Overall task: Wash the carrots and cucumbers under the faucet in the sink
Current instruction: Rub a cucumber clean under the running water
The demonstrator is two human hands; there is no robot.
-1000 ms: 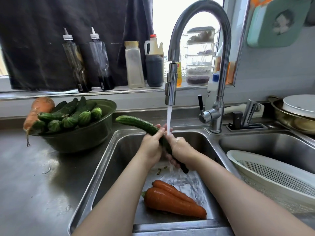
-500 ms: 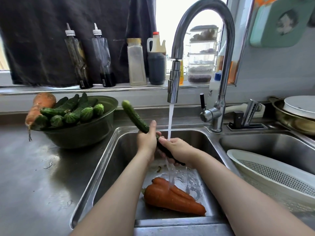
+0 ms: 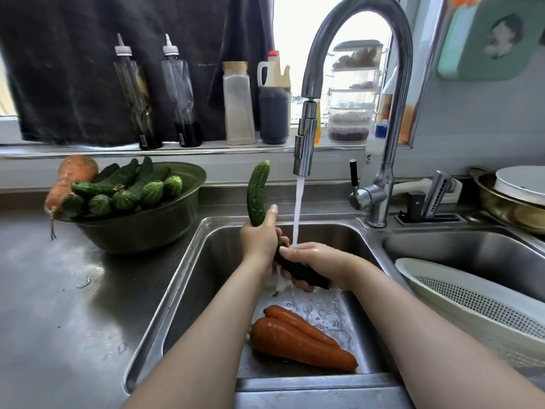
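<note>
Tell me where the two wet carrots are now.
Head view, lower centre: the carrots lie on the left sink basin floor, near its front wall, below the cucumber.

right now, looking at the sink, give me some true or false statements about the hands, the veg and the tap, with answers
1. The left hand and the right hand both grip one cucumber. True.
2. The faucet is turned off. False: water runs from it onto the right hand.
3. Two carrots lie on the bottom of the sink, below the hands. True.
4. The green bowl is empty. False: it holds more cucumbers, with a large carrot at its left rim.
5. The white colander sits in the basin with the carrots. False: it leans in the other basin, to the right.
</note>
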